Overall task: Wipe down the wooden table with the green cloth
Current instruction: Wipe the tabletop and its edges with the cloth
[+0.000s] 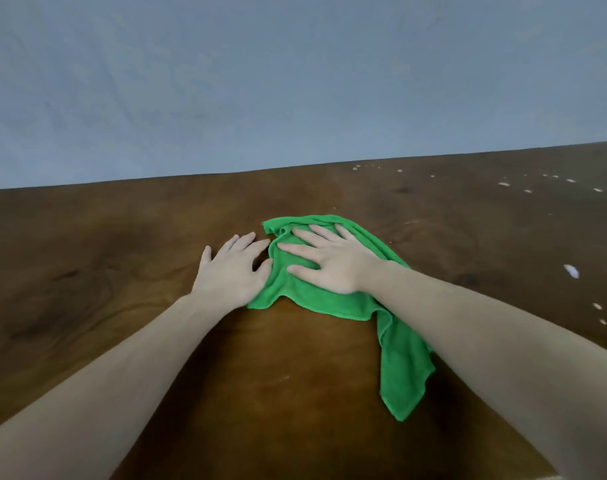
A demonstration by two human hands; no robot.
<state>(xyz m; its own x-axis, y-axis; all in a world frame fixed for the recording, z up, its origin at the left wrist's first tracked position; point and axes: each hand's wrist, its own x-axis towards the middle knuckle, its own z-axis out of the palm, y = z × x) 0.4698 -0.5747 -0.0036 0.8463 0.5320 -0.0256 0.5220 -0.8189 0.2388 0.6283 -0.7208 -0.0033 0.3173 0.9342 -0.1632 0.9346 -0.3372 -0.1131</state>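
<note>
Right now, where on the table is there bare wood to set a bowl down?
Bare wooden table lies left of the left hand, and near-centre between the forearms. The green cloth under the right hand fills the middle; white crumbs dot the right.

Plain blue-grey wall (295, 81) fills upper part of view. Small white specks (504, 184) scattered below wall toward right; one larger white scrap (571, 270) lower, further from wall, two tiny bits (597, 306) beneath it.
</note>
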